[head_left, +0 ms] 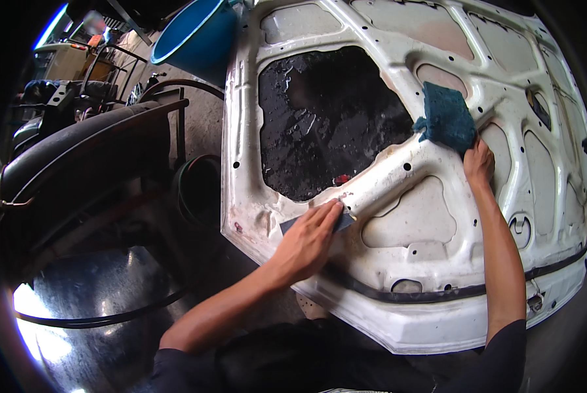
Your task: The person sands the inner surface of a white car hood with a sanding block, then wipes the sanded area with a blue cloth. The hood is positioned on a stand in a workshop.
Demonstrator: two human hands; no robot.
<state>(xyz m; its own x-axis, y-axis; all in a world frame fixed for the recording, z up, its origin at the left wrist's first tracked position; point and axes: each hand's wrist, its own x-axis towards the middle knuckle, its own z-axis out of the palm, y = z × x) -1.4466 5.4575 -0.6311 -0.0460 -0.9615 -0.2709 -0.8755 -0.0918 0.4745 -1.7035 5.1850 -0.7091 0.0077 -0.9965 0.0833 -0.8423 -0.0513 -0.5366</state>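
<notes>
A white car hood (388, 180) lies with its ribbed inner side up in front of me. Over its near left part my left hand (308, 239) lies with the fingers stretched together, pressing a dark grey sheet of sandpaper (344, 222) against the metal. The sheet shows on both sides of the hand. Farther right, my right hand (480, 162) grips the lower edge of a teal cloth (448, 116), which rests on a rib near the hood's middle. Part of the right hand's fingers is hidden by the cloth.
A blue basin (198, 36) stands beyond the hood's far left edge. Left of the hood are a dark curved panel (83, 141), a dark round tub (198, 190) and a shiny metal surface (103, 288). A wide opening with dark, wet-looking sheeting (326, 118) lies inside the hood frame.
</notes>
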